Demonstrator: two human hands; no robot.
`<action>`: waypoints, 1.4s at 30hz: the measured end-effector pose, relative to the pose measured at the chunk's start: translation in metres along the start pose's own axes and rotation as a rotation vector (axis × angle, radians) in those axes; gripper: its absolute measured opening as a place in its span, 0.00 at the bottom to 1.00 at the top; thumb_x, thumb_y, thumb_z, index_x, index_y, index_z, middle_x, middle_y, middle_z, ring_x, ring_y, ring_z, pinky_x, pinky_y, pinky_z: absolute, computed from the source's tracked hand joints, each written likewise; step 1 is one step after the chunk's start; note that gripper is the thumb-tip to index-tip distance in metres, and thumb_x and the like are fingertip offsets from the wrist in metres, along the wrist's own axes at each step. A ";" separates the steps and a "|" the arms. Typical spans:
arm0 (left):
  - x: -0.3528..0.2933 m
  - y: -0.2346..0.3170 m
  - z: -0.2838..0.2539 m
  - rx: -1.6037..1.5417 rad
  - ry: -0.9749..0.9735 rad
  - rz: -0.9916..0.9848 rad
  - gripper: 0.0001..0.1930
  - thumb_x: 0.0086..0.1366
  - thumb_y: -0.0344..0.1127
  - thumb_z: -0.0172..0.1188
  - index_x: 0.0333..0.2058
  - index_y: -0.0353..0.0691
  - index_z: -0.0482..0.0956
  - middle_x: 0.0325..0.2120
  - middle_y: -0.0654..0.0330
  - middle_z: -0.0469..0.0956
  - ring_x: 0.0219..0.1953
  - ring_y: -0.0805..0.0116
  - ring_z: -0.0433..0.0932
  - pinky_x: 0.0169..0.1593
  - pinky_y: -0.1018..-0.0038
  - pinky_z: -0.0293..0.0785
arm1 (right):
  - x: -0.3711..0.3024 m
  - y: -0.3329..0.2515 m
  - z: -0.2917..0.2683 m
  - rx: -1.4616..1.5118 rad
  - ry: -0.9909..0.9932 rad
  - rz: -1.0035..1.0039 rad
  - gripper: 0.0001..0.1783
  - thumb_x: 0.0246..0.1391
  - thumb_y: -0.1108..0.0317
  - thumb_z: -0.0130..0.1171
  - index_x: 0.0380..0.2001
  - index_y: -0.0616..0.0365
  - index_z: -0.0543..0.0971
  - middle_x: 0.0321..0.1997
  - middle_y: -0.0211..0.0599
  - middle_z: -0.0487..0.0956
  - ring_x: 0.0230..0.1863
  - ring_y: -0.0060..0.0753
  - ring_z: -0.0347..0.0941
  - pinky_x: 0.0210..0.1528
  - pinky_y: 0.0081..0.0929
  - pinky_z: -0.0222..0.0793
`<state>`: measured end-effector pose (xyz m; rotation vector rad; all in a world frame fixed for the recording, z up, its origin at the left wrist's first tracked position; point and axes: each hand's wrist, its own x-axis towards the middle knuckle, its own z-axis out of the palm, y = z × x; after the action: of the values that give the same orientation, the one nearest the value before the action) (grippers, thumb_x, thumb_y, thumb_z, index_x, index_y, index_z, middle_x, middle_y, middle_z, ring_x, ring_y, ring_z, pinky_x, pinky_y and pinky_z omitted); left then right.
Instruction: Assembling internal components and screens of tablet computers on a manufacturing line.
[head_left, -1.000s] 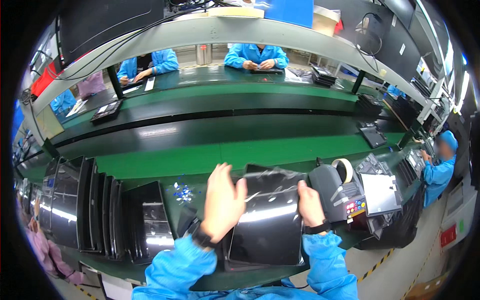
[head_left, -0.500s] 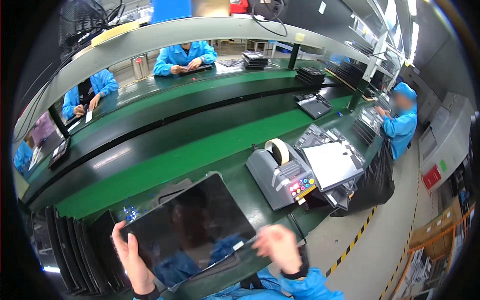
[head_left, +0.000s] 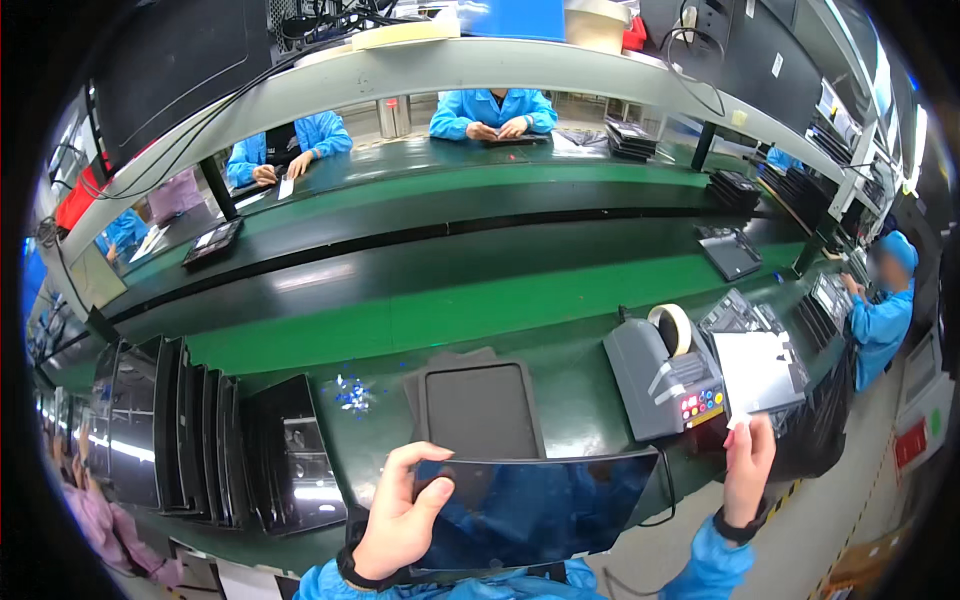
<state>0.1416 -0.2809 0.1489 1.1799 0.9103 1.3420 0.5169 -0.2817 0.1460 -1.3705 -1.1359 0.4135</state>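
Observation:
A glossy black screen panel (head_left: 540,505) is tilted up close to my body. My left hand (head_left: 400,515) grips its left end, thumb on the dark face and fingers at the upper edge. My right hand (head_left: 748,470) is raised off the panel, beside the front of a grey tape dispenser (head_left: 645,385). Its thumb and fingertips are pinched together; a small whitish bit shows at the tips, but against the white sheet behind I cannot make out what it is. Beyond the panel lies a black rimmed tray-like pad (head_left: 475,405) on the green bench.
Several black panels (head_left: 200,440) stand in a row at left. Small blue and white scraps (head_left: 352,393) lie beside the pad. Right of the dispenser, a white sheet (head_left: 755,370) tops stacked parts, with a black bag (head_left: 815,430) below. Co-workers in blue sit across the bench and at far right.
The panel has come off the pad toward my body and tilted, uncovering the pad. My right hand has moved from the panel's corner to the dispenser's front. My view has turned left.

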 end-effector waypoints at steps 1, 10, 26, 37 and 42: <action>-0.003 0.005 -0.004 0.008 0.015 -0.004 0.16 0.64 0.25 0.54 0.50 0.36 0.65 0.45 0.61 0.67 0.46 0.77 0.66 0.50 0.79 0.65 | 0.006 -0.039 0.021 0.027 -0.230 -0.112 0.08 0.59 0.68 0.50 0.28 0.61 0.71 0.24 0.28 0.71 0.26 0.18 0.64 0.31 0.20 0.61; -0.014 0.029 -0.007 0.027 -0.082 -0.121 0.17 0.66 0.29 0.55 0.51 0.38 0.64 0.40 0.65 0.69 0.38 0.82 0.67 0.43 0.82 0.66 | 0.008 -0.129 0.166 -0.135 -1.310 -0.764 0.12 0.56 0.61 0.55 0.25 0.57 0.70 0.24 0.37 0.66 0.28 0.41 0.68 0.30 0.34 0.65; -0.013 0.028 -0.014 0.081 -0.032 -0.055 0.16 0.67 0.27 0.52 0.52 0.38 0.64 0.35 0.66 0.69 0.33 0.83 0.65 0.36 0.84 0.64 | -0.027 -0.115 0.179 -0.202 -0.832 -0.910 0.09 0.46 0.66 0.64 0.31 0.55 0.78 0.29 0.31 0.75 0.30 0.33 0.72 0.31 0.28 0.67; -0.002 0.035 -0.017 0.030 0.021 -0.147 0.17 0.65 0.27 0.54 0.51 0.36 0.65 0.45 0.62 0.69 0.43 0.78 0.69 0.46 0.79 0.69 | -0.015 -0.108 0.203 -0.039 -1.173 -0.477 0.13 0.56 0.60 0.57 0.26 0.59 0.77 0.27 0.41 0.76 0.29 0.44 0.74 0.31 0.38 0.69; 0.060 0.041 -0.036 0.199 0.099 0.087 0.15 0.65 0.25 0.52 0.50 0.38 0.67 0.40 0.64 0.72 0.36 0.81 0.70 0.39 0.82 0.69 | 0.005 -0.124 0.200 -0.350 -0.536 -0.805 0.15 0.50 0.58 0.61 0.21 0.59 0.77 0.29 0.40 0.77 0.33 0.43 0.73 0.35 0.36 0.67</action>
<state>0.1020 -0.2234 0.1898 1.3271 1.0948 1.4138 0.3109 -0.1964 0.2216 -0.9816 -2.1593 -0.0240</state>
